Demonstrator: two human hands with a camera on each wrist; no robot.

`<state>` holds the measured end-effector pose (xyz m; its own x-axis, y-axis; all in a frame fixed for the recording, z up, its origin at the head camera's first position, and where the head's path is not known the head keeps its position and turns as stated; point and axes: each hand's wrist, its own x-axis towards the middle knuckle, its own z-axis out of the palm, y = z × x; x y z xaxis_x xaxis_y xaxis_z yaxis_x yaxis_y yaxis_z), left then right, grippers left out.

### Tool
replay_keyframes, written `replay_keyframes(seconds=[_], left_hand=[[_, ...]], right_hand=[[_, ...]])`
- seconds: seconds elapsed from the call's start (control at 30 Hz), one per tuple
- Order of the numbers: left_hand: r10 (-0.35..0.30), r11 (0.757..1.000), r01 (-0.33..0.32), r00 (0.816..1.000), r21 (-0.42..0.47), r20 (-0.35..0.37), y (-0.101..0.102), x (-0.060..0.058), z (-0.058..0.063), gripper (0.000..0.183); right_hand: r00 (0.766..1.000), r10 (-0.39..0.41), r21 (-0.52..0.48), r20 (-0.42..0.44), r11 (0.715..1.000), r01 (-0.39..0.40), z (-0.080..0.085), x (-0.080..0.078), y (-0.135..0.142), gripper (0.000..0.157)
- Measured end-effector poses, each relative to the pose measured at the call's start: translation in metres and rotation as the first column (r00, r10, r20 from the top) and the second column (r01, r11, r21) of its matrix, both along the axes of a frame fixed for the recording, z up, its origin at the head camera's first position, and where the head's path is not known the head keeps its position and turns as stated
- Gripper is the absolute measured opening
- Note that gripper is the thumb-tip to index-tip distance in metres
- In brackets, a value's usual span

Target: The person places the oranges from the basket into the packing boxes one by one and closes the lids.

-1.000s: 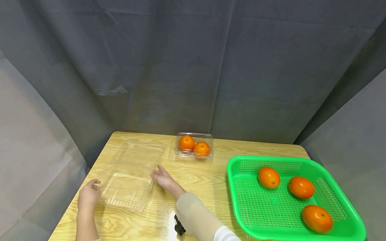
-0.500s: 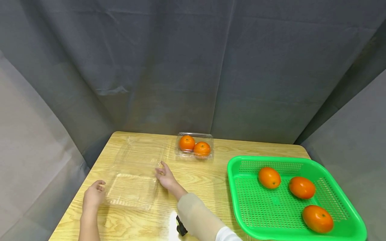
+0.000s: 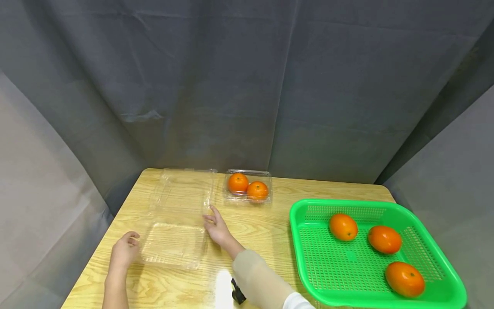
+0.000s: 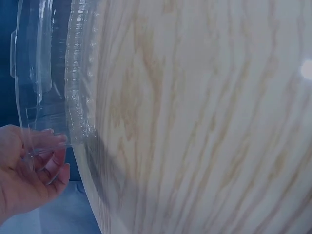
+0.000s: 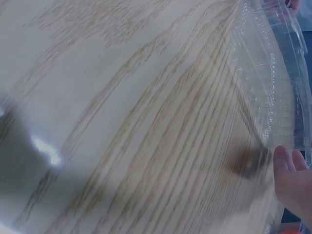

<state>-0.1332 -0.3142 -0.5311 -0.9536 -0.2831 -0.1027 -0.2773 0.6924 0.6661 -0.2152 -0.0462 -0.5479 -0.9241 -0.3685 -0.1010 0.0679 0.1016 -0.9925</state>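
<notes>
An opened clear plastic clamshell container lies over the left part of the table, its base toward me and its lid folded out to the far side. My left hand holds the base's left edge. In the left wrist view, the curled fingers of that hand show at a corner of the clear container. On the opposite side my right hand grips the right edge near the hinge, index finger stretched toward the lid. The right wrist view has the right hand's fingertips against the container's rim.
Behind, a second clear container holds two orange fruits. A green basket with three orange fruits stands at the right. Grey curtains hang around the wooden table. A black object shows beside the right sleeve.
Both hands and the opened clamshell container have shifted to the right. Its lid has moved outward toward the back edge. The fruits and basket have stayed in place.
</notes>
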Motion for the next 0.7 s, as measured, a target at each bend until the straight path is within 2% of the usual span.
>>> replay_keyframes(seconds=[0.33, 0.6, 0.7], left_hand=[[-0.038, 0.999, 0.038, 0.999, 0.020, 0.020, 0.013, 0.000, 0.002, 0.029], [-0.069, 0.997, 0.069, 0.998, 0.024, 0.001, 0.025, -0.002, 0.001, 0.026], [-0.082, 0.996, 0.082, 0.997, 0.037, -0.002, 0.030, -0.002, 0.001, 0.026]], right_hand=[[0.999, -0.010, 0.035, -0.040, 0.999, 0.011, -0.005, 0.000, 0.015, 0.058], [0.998, -0.039, 0.016, -0.054, 0.999, 0.040, -0.003, 0.002, 0.027, 0.058], [0.998, -0.042, 0.003, -0.050, 0.999, 0.043, 0.004, 0.004, 0.034, 0.057]])
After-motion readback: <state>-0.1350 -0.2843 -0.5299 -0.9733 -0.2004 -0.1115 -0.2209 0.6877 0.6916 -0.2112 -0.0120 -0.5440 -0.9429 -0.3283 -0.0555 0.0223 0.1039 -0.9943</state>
